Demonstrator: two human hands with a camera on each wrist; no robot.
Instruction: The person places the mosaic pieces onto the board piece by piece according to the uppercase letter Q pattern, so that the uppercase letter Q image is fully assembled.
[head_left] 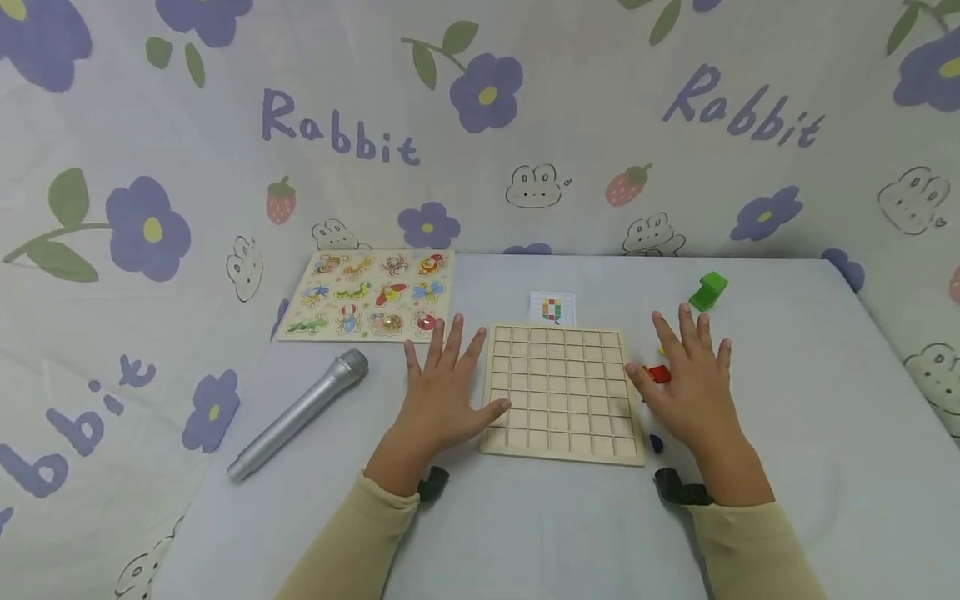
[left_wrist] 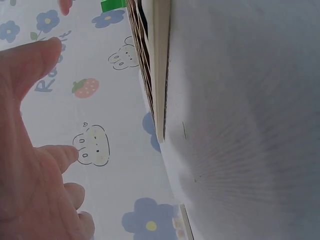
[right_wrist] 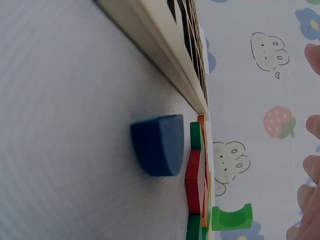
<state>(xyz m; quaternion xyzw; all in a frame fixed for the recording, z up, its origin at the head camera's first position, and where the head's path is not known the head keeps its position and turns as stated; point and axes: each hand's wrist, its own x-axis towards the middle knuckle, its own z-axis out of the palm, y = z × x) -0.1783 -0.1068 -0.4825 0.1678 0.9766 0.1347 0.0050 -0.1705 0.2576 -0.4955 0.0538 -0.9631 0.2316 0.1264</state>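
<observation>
A wooden grid board (head_left: 558,392) lies on the table between the two hands, its square cells bare. My left hand (head_left: 442,400) spreads its fingers at the board's left side, the thumb overlapping the edge in the head view. On the other side my right hand (head_left: 693,392) is spread too, thumb by the board's right edge, holding nothing. Beneath and beside it lie a red block (head_left: 660,374) and other small coloured blocks, partly hidden by the hand. A dark blue rounded block (right_wrist: 159,145) sits nearer the front, beside the board.
Behind the board lies a small pattern card (head_left: 552,308). A green curved block (head_left: 708,292) stands at the back right. At the left are a wooden insect puzzle (head_left: 367,296) and a silver microphone (head_left: 300,415). A printed cloth (head_left: 480,167) hangs behind the table.
</observation>
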